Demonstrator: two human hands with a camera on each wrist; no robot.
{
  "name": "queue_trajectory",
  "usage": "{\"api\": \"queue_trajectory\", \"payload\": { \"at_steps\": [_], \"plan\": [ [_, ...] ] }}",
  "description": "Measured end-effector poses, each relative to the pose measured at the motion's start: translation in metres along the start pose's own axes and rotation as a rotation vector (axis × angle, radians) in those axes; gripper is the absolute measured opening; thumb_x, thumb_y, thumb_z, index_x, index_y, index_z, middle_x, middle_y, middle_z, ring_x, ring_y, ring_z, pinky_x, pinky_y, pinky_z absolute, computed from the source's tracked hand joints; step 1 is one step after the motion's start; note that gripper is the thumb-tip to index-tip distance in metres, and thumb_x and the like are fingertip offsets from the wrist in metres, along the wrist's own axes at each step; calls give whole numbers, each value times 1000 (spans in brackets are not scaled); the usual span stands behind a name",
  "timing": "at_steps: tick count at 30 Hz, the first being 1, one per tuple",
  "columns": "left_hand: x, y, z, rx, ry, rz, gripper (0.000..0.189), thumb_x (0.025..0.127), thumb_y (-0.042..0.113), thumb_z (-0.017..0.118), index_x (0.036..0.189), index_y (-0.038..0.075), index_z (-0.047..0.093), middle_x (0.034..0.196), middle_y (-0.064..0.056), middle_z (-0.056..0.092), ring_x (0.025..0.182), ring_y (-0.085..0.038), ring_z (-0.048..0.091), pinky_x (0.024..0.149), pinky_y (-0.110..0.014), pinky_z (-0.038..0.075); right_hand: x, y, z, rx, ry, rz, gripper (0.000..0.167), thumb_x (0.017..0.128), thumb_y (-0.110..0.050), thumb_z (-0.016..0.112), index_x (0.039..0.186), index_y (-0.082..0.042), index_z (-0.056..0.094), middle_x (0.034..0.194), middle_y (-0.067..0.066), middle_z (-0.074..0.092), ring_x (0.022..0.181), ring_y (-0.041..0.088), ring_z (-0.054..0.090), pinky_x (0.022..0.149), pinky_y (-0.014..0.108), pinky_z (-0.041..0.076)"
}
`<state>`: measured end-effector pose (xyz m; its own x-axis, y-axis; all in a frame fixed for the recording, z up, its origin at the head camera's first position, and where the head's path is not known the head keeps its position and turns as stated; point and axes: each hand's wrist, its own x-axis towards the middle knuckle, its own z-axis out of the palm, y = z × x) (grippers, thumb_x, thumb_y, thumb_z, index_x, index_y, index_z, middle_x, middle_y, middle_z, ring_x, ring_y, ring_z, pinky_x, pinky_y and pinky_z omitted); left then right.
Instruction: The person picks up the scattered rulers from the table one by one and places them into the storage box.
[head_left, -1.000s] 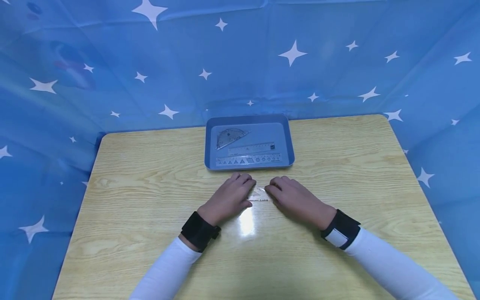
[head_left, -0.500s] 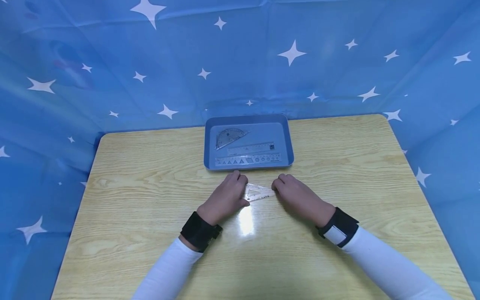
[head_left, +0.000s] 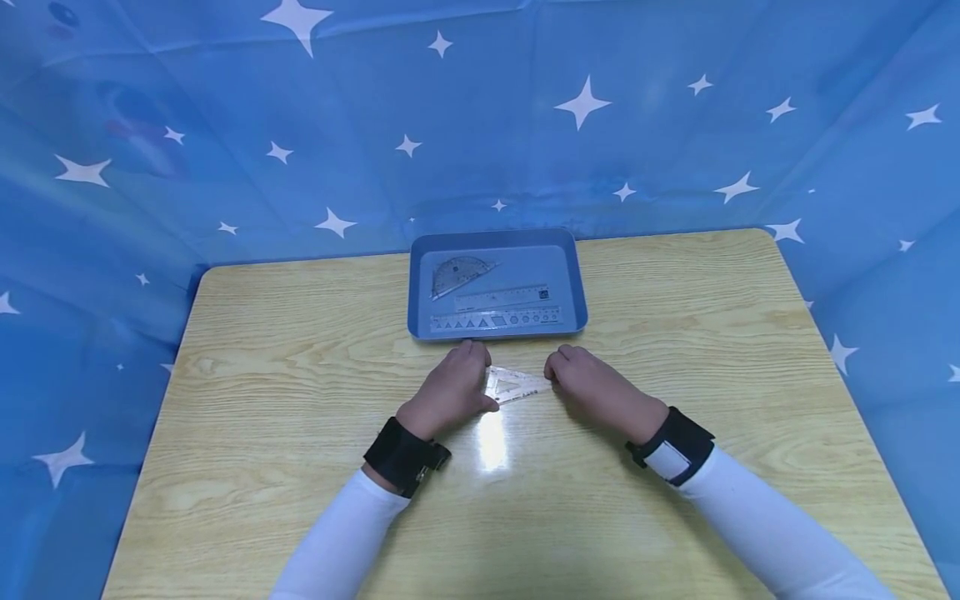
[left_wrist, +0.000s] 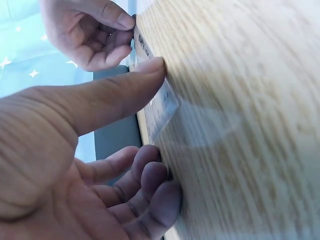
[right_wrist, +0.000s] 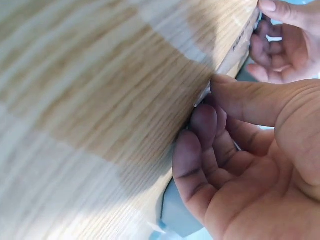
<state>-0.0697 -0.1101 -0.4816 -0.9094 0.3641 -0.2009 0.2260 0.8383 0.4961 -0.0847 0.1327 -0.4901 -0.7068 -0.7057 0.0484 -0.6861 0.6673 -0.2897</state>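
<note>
A clear plastic set square (head_left: 513, 386) lies at the table's middle, in front of the tray, its narrow corner pointing right. My left hand (head_left: 451, 387) holds its left side, thumb on the near edge and curled fingers by the far corner. In the left wrist view the thumb (left_wrist: 115, 95) covers part of the set square (left_wrist: 162, 107). My right hand (head_left: 597, 389) pinches the narrow right corner between thumb and fingers. In the right wrist view its thumb (right_wrist: 245, 97) hides that tip.
Behind the hands a blue tray (head_left: 498, 337) holds a protractor (head_left: 461, 273), a short ruler (head_left: 502, 297) and a stencil ruler (head_left: 495, 320). Wood-grained tabletop (head_left: 300, 367) surrounds it. A blue star-printed curtain (head_left: 480, 108) hangs behind the table.
The set square has turned, its right end swinging away from the body, and more of it shows. My right hand has shifted slightly right to the narrow tip; the left slightly left.
</note>
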Motion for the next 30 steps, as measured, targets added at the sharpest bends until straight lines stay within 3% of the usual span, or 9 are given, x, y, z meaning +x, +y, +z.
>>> {"api": "queue_trajectory", "payload": {
  "at_steps": [8, 12, 16, 23, 30],
  "plan": [
    [-1, 2, 2, -51, 2, -21, 65, 71, 20, 96, 115, 1, 53, 106, -10, 54, 99, -25, 53, 90, -40, 50, 1, 2, -1, 25, -24, 11, 9, 93, 3, 67, 92, -5, 63, 87, 6, 59, 84, 22, 60, 77, 37, 54],
    [-2, 4, 3, -90, -3, -38, 67, 74, 16, 94, 123, 0, 51, 114, -14, 58, 108, -27, 57, 95, -41, 51, 3, 3, -2, 51, -46, 23, 9, 93, 5, 66, 94, -3, 62, 87, 7, 61, 83, 21, 61, 76, 37, 55],
    [-4, 5, 4, -69, 9, -39, 68, 75, 15, 94, 127, -3, 53, 119, -18, 58, 113, -31, 59, 100, -42, 51, 5, 5, -3, 46, -95, 41, 6, 93, 4, 67, 96, -2, 64, 89, 8, 64, 85, 21, 63, 78, 37, 56],
    [-3, 6, 2, -20, 1, -38, 63, 73, 19, 95, 119, -2, 57, 112, -15, 57, 105, -28, 59, 94, -41, 52, 4, 7, -4, 43, -76, -8, 7, 92, 5, 67, 95, -1, 65, 86, 7, 62, 82, 20, 61, 75, 35, 55],
    [-3, 6, 1, -59, -9, -54, 64, 72, 19, 96, 115, 3, 51, 107, -11, 50, 94, -24, 53, 84, -39, 51, 4, 9, -3, 65, -83, -8, 9, 93, 5, 67, 96, -3, 63, 87, 5, 61, 82, 19, 61, 75, 35, 55]
  ]
}}
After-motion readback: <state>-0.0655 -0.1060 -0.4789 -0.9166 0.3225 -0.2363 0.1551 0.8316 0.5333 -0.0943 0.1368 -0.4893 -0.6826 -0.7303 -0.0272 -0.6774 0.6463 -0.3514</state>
